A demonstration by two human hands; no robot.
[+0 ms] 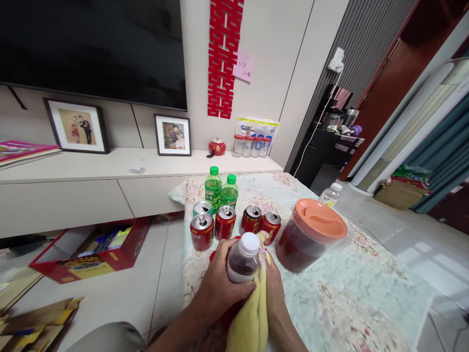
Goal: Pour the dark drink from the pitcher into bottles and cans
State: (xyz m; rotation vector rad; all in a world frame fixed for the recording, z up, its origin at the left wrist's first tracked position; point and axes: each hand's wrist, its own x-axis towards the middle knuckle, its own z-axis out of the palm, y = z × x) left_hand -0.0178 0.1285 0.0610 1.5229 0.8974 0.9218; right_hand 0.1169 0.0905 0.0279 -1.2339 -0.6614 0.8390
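Over the flowered table, left hand curls round a white-capped bottle; right hand presses yellow cloth against it.

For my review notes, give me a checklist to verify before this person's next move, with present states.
1. Bottle held: ok, left hand is wrapped around it.
2. White cap in place: ok; its tightness cannot be judged.
3. Right hand gripping the yellow cloth: cannot tell; it is against the cloth, fingers mostly hidden.
4. Red cans upright: ok.
5. Free room beyond the hands: not ok, cans stand close.
6. Orange lid on the pitcher: ok.
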